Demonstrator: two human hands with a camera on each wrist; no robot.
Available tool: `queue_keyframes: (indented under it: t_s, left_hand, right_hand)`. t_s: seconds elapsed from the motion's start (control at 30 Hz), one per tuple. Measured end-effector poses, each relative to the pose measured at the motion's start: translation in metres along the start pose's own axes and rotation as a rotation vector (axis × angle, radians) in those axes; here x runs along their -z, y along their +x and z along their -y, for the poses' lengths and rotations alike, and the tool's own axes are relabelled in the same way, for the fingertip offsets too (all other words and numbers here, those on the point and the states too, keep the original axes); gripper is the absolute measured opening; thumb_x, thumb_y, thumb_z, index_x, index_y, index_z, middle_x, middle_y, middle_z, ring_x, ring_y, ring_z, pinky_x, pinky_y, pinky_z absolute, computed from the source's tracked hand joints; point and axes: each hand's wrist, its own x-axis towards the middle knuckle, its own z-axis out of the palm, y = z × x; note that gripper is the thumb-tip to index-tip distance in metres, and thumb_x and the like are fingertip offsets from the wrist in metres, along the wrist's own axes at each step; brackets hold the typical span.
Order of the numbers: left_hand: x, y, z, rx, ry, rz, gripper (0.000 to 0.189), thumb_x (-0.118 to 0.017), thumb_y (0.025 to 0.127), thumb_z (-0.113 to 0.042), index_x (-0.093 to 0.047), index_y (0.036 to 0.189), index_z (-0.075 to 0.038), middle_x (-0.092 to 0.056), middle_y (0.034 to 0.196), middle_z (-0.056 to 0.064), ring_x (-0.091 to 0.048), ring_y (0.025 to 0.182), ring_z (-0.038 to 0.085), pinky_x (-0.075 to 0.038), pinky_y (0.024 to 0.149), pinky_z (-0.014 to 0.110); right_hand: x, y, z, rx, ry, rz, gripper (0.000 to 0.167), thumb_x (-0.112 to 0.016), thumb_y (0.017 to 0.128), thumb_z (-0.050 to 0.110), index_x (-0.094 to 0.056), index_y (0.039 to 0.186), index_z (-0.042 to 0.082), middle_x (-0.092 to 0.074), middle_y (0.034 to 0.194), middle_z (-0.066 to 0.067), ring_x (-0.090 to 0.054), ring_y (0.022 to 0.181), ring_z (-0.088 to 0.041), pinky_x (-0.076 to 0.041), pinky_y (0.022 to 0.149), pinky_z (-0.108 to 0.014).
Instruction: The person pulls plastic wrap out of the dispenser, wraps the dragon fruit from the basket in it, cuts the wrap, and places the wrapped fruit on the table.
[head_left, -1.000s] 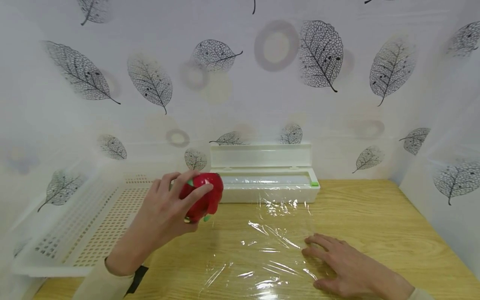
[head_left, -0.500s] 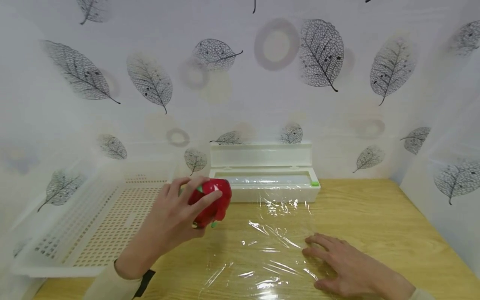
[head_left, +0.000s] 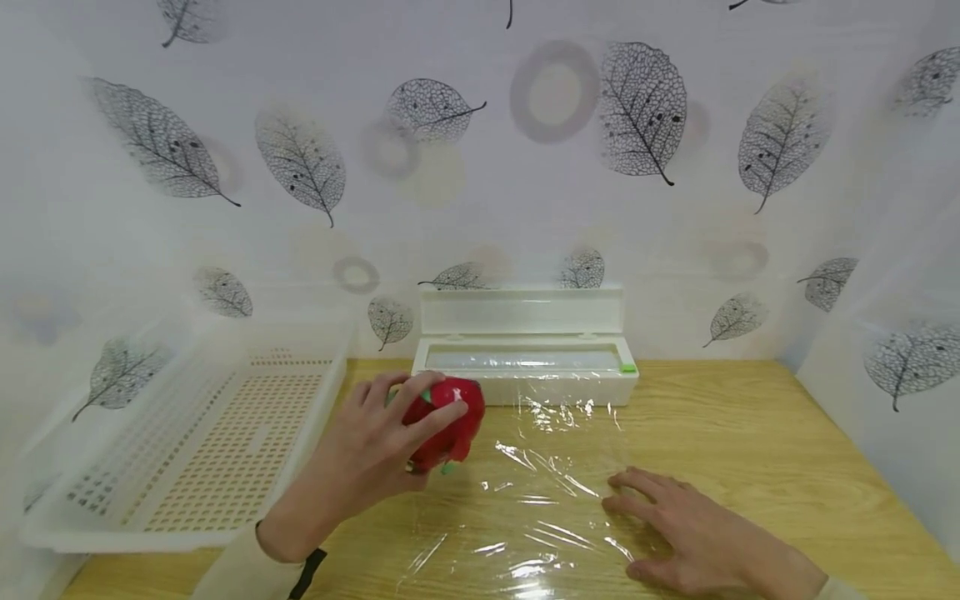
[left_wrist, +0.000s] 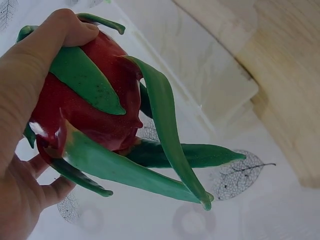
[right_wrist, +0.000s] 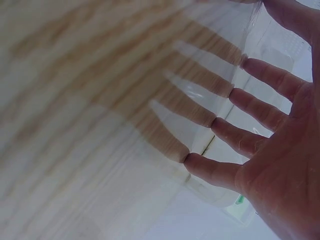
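Note:
My left hand (head_left: 367,454) grips a red dragon fruit (head_left: 470,433), held over the left part of a sheet of cling film (head_left: 540,500). In the left wrist view the dragon fruit (left_wrist: 112,55) shows long green scales curling out from one end. The thumb lies across its near side, and other fingers show beneath it. Fingers spread, my right hand (head_left: 686,529) rests its fingertips at the film's right edge. The right wrist view shows those fingertips (right_wrist: 220,122) on the shiny surface. The film runs from the white cling film box (head_left: 540,390) toward me over the wooden table (head_left: 750,433).
The box's lid (head_left: 525,311) stands up at the back, with a green piece (head_left: 628,367) at its right end. At left sits a white perforated basket (head_left: 232,450). A leaf-patterned curtain (head_left: 487,200) closes off the back and sides.
The left hand has carried the dragon fruit rightward and down toward me, from beside the basket to over the film's left part. The right hand has stayed in place.

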Motion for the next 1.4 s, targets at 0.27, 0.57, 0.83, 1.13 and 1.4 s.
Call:
queue_keyframes:
  t_s: [0.27, 0.57, 0.83, 1.13, 1.4]
  left_hand:
    - [-0.006, 0.002, -0.005, -0.026, 0.022, 0.01, 0.099, -0.096, 0.055, -0.054, -0.05, 0.14, -0.03, -0.055, 0.136, 0.012, -0.057, 0.113, 0.036, -0.056, 0.082, 0.046]
    - [-0.018, 0.003, -0.016, -0.052, -0.031, 0.003, 0.1, -0.097, 0.053, -0.054, -0.052, 0.138, -0.031, -0.056, 0.134, 0.011, -0.055, 0.117, 0.034, -0.056, 0.083, 0.045]
    - [-0.027, 0.007, -0.024, -0.075, -0.038, 0.014, 0.1, -0.097, 0.051, -0.056, -0.052, 0.137, -0.031, -0.057, 0.134, 0.01, -0.056, 0.116, 0.032, -0.057, 0.082, 0.044]
    - [-0.035, 0.009, -0.03, -0.069, -0.052, 0.029, 0.096, -0.096, 0.055, -0.054, -0.052, 0.137, -0.031, -0.056, 0.133, 0.009, -0.058, 0.113, 0.032, -0.057, 0.081, 0.044]
    - [-0.039, 0.015, -0.034, -0.049, -0.073, 0.078, 0.085, -0.091, 0.066, -0.056, -0.051, 0.137, -0.033, -0.055, 0.137, 0.008, -0.055, 0.118, 0.031, -0.057, 0.085, 0.044]
  right_hand:
    - [0.002, 0.0, -0.001, 0.003, 0.017, -0.002, 0.061, -0.074, 0.082, 0.062, -0.059, 0.134, 0.034, -0.058, 0.14, 0.003, -0.062, 0.122, -0.027, -0.057, 0.086, -0.054]
    - [0.0, 0.001, -0.001, -0.009, 0.02, 0.008, 0.062, -0.073, 0.083, 0.063, -0.059, 0.135, 0.034, -0.058, 0.141, 0.003, -0.062, 0.123, -0.026, -0.056, 0.088, -0.053]
    - [0.001, 0.0, -0.002, -0.002, 0.032, 0.017, 0.061, -0.072, 0.084, 0.064, -0.058, 0.135, 0.034, -0.057, 0.142, 0.002, -0.061, 0.124, -0.029, -0.056, 0.088, -0.055]
    - [0.001, -0.001, -0.002, -0.006, 0.039, 0.028, 0.062, -0.072, 0.083, 0.063, -0.058, 0.135, 0.033, -0.057, 0.142, 0.001, -0.061, 0.124, -0.03, -0.056, 0.088, -0.056]
    - [0.001, 0.001, 0.0, -0.021, 0.04, 0.028, 0.06, -0.073, 0.083, 0.063, -0.06, 0.134, 0.034, -0.058, 0.141, 0.002, -0.061, 0.124, -0.027, -0.056, 0.089, -0.055]
